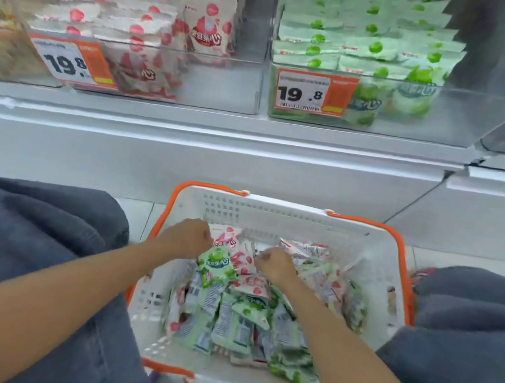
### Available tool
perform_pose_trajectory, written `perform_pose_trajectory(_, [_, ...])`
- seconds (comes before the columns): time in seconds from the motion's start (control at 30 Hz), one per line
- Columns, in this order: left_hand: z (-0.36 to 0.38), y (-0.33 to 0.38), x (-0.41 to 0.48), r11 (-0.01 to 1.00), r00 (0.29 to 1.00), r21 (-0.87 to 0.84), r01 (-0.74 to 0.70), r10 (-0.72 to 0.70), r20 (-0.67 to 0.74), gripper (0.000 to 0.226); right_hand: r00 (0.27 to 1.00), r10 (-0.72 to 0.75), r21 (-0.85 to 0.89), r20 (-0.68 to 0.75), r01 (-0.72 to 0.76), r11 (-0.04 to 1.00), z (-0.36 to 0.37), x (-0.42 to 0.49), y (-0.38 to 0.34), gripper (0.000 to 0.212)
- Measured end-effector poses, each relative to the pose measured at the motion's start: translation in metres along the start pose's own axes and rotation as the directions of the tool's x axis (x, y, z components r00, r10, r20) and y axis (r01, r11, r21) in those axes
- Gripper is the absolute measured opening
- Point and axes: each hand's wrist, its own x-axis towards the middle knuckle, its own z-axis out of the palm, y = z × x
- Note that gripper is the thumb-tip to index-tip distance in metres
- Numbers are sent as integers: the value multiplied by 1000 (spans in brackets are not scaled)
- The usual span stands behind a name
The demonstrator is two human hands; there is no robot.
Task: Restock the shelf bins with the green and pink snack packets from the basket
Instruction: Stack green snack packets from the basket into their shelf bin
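Both hands are down inside the white basket (273, 215), which stands on the floor between the person's knees.

The left hand (188, 237) is at the 10 o'clock edge of the pile (245, 323), knuckles up. Its fingers are curled under against a pink packet (226, 236) at its 3 o'clock. A green packet (218, 264) lies touching the hand at its 5 o'clock.

The right hand (275, 264) is near the middle of the basket. Its fingers are bent down and hidden, just beside another pink packet at its 9 o'clock.

I cannot tell whether either hand is actually pinching a packet.

Mixed green and pink packets fill the basket from the hands toward 6 o'clock.

On the shelf (189, 124) at 12 o'clock, the clear pink bin (223, 90) stands toward 11 and the green bin (433, 119) toward 1. Each carries a price tag (315, 93).
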Motion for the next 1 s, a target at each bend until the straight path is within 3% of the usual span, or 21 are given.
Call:
perform_pose_trajectory(0.07, [4, -4, 4, 999, 999, -14, 43, -43, 8, 29, 1000, 11, 87, 29, -13, 996, 19, 5, -13, 33])
perform_pose_trajectory(0.17, [7, -13, 5, 996, 996, -31, 89, -88, 11, 17, 983, 25, 81, 181, -41, 996, 52, 10, -22, 25])
perform_pose_trajectory(0.27, [8, -21, 3, 989, 991, -70, 131, -131, 11, 9, 980, 46, 58, 195, -58, 997, 67, 12, -22, 15])
perform_pose_trajectory(0.3, [7, -22, 2, 986, 989, -88, 145, -145, 5, 13, 975, 62, 98, 213, -85, 992, 64, 11, -24, 15])
perform_pose_trajectory(0.4, [5, -19, 4, 963, 982, -199, 181, -188, -16, 47, 968, 68, 289, 240, -138, 947, 35, 7, -33, 50])
perform_pose_trajectory(0.47, [1, -3, 2, 947, 980, -264, 181, -196, -29, 58, 980, 4, 373, 201, -81, 924, 7, 3, -40, 47])
perform_pose_trajectory(0.53, [-5, 22, -2, 922, 984, -360, 141, -172, -55, 64, 984, -73, 446, 160, -6, 895, -23, -7, -50, 36])
perform_pose_trajectory(0.63, [-20, 61, -8, 896, 969, -439, -74, -39, -242, 67, 984, -166, 549, 66, 103, 829, -69, -35, -66, 52])
perform_pose_trajectory(0.7, [-32, 87, -15, 868, 915, -428, -252, 70, -398, 64, 964, -262, 600, 51, 180, 780, -100, -58, -76, 52])
perform_pose_trajectory(0.8, [-53, 126, -28, 846, 811, -348, -403, 154, -565, 52, 936, -352, 681, 7, 253, 687, -151, -91, -86, 34])
perform_pose_trajectory(0.93, [-91, 179, -44, 793, 650, -255, -553, 220, -728, 36, 905, -410, 618, -113, 387, 684, -217, -126, -98, 33])
perform_pose_trajectory(1.0, [-114, 203, -46, 773, 548, -159, -614, 272, -791, 39, 886, -435, 555, -160, 446, 702, -248, -142, -105, 35])
